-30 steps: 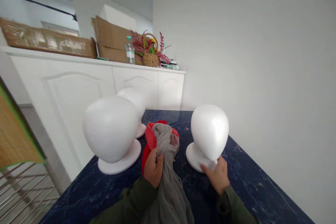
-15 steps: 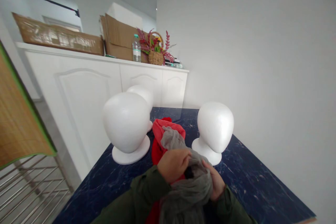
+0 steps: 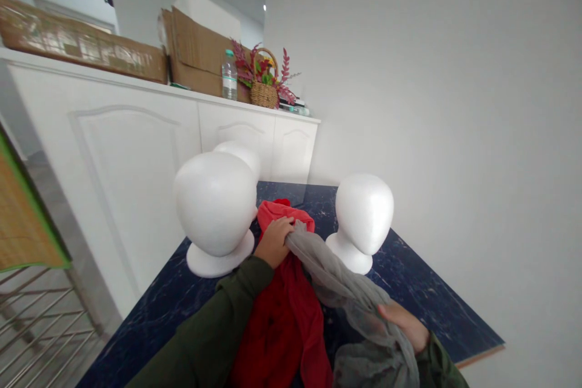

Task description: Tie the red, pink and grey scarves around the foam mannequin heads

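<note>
Your left hand and right hand clamp the twisted grey gauze scarf; tugging could topple the white foam head beside your left fingers.

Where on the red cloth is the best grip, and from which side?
Probably the bare near stretch of the red cloth, from above, left of the grey scarf. The scarf, held between left hand and right hand, crosses the cloth's right side, and the cloth's far end is bunched by the left hand.
</note>
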`<state>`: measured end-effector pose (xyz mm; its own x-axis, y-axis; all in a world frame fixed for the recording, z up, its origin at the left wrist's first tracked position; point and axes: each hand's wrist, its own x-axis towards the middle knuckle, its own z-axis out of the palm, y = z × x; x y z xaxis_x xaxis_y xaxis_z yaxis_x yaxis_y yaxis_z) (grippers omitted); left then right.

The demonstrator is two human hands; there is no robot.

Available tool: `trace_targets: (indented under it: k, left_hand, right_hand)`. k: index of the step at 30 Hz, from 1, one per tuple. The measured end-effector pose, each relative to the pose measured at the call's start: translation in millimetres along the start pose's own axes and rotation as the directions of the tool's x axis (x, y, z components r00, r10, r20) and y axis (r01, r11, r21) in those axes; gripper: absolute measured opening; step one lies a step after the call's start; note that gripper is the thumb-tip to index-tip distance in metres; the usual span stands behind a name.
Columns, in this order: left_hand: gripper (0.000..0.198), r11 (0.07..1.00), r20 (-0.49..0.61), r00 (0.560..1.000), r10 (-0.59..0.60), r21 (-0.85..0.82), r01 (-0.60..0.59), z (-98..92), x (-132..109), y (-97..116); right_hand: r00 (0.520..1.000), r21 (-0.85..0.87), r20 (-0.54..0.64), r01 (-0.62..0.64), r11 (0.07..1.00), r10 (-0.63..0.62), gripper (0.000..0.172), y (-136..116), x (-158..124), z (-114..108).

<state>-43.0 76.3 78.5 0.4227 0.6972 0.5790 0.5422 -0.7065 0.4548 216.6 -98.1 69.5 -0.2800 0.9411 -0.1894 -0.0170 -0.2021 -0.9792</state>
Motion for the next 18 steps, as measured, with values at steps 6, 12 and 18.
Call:
trace_targets:
  k: [6,12,18]
  left_hand:
    - [0.007,0.832,-0.052,0.960,-0.277,-0.512,0.212,-41.4,9,34]
    - [0.018,0.719,0.536,0.842,-0.054,-0.564,0.406,-67.7,0,48]
    - [0.041,0.646,0.802,0.500,0.328,-0.576,0.501,-93.7,-21,62]
  right_hand:
    - [0.990,0.024,-0.033,0.137,0.990,-0.136,0.061,-35,-16,-17]
    - [0.943,-0.081,-0.249,0.209,0.975,-0.223,0.047,-75,-22,-17]
    - [0.813,-0.037,-0.509,0.306,0.951,-0.281,0.037,-97,-37,-30]
